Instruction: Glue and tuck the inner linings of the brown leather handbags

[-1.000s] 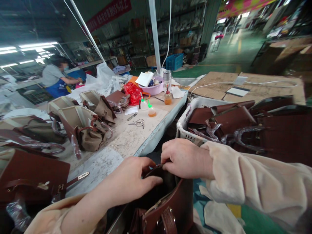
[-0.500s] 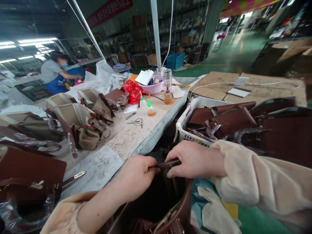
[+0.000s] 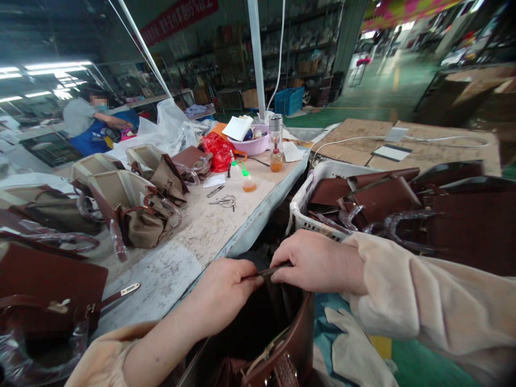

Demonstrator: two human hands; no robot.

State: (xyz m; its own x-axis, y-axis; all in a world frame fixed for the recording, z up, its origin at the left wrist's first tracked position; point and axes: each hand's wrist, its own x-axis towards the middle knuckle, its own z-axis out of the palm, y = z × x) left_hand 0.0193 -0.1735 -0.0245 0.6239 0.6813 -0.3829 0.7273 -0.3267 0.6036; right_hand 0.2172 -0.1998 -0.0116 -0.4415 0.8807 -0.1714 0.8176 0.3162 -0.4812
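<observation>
In the head view a dark brown leather handbag [image 3: 300, 328] stands open at the bottom middle, close to my body. My left hand [image 3: 226, 290] pinches the bag's far rim between thumb and fingers. Just to its right, my right hand [image 3: 304, 262] grips the same edge. The two hands are almost touching, and a short strip of rim shows between them. A buckled strap [image 3: 284, 368] hangs on the near side. The bag's inside is dark, so what it holds cannot be made out.
The worktable [image 3: 193, 236] bears scissors [image 3: 223, 201], glue bottles [image 3: 249, 180], a purple basin [image 3: 252, 142] and several beige-lined bags [image 3: 133, 215]. A brown bag [image 3: 52, 285] stands at the left. A white basket [image 3: 300, 207] of brown bags is at the right. A co-worker [image 3: 91, 126] sits far left.
My hands have shifted very slightly left and closer together along the rim, which they both still hold. The co-worker's arm has risen nearer the face.
</observation>
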